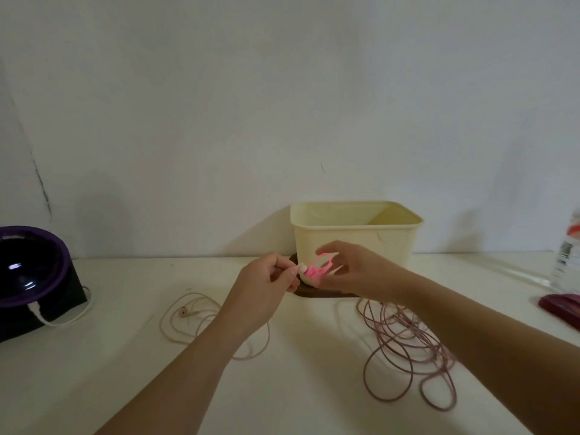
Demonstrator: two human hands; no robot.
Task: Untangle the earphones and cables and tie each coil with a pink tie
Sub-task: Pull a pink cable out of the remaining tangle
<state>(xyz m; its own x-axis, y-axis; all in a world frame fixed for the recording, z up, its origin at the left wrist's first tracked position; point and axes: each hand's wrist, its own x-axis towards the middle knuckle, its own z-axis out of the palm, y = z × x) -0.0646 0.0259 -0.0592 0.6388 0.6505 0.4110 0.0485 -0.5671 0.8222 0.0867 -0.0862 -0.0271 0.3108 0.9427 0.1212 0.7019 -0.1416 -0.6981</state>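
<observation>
Both hands are raised above the white table [125, 372], in front of the cream tub. My left hand [266, 284] pinches a small white coiled piece [302, 269] wrapped at one end by a pink tie [318, 269]. My right hand [354, 271] stretches a loop of that pink tie between its fingers. Pale pink earphones [188, 312] lie loosely spread on the table under my left forearm. A larger tangle of pinkish cable [408, 350] sits under my right forearm.
A cream plastic tub [354, 233] stands on a dark brown lid [314, 291] at the back. A black and purple device [31, 274] with a white cord [62, 321] is at the left. A clear bottle [568, 262] and a maroon object [561, 306] are at the right edge.
</observation>
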